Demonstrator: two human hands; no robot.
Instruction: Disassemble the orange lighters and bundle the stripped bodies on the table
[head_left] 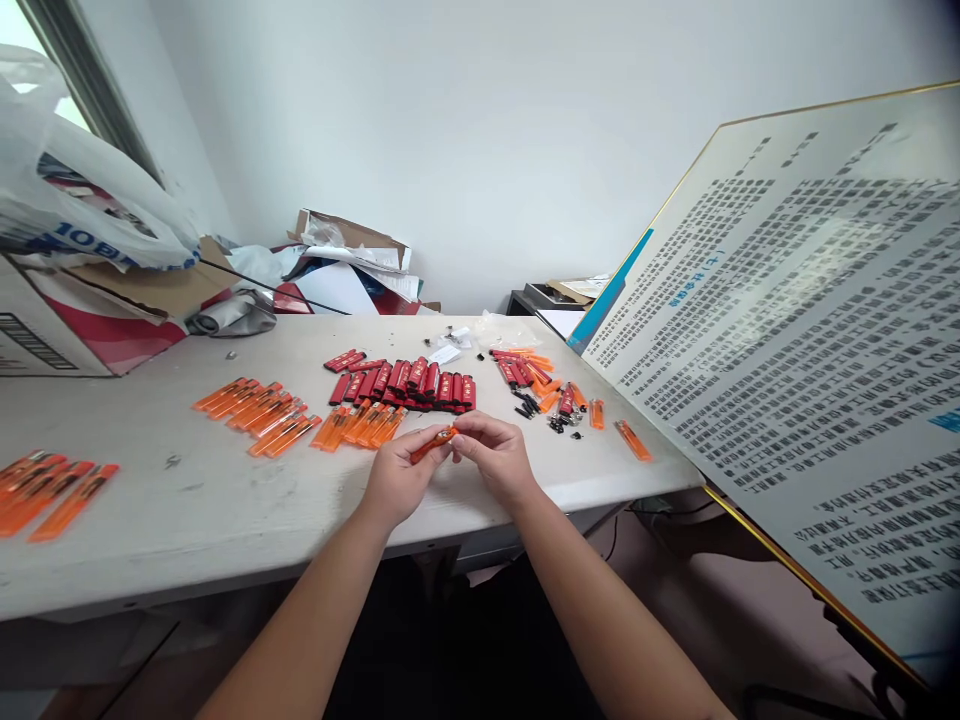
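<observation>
My left hand (397, 477) is closed around an orange lighter (431, 444) and holds it just above the white table (225, 500) near its front edge. My right hand (491, 452) pinches the right end of the same lighter with its fingertips. Just beyond the hands lies a row of orange lighters (360, 427), and behind that a row of red lighters (409, 382). To the right sits a loose heap of red and orange lighters with small black parts (544, 390).
More orange lighters lie in a row at centre left (259, 408) and at the far left edge (45, 492). A cardboard box (82, 320) and a plastic bag (67, 200) stand at the back left. A large printed board (810, 350) leans at the right.
</observation>
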